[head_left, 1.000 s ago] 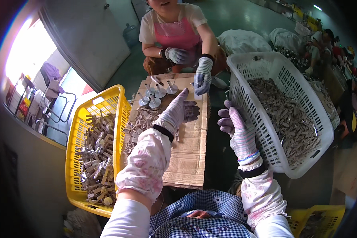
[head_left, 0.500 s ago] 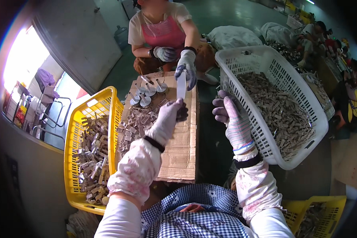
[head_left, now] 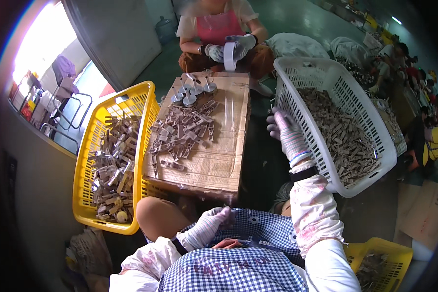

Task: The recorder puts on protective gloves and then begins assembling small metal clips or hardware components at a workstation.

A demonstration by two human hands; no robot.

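One left hand (head_left: 213, 225) perhaps pinches clear tape (head_left: 230, 199); right hand (head_left: 287, 132) beside white basket (head_left: 321, 153).

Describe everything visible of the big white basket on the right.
The white basket looks like plastic: open-topped, roughly rectangular, with slotted walls, a smooth rim and what looks like a hand-hole at the far end. It stands upright, right of the cardboard, its long sides slanting across the view. Small brownish-grey pieces heap inside, below the rim. The right hand is beside its left wall; whether they touch, I can't tell.
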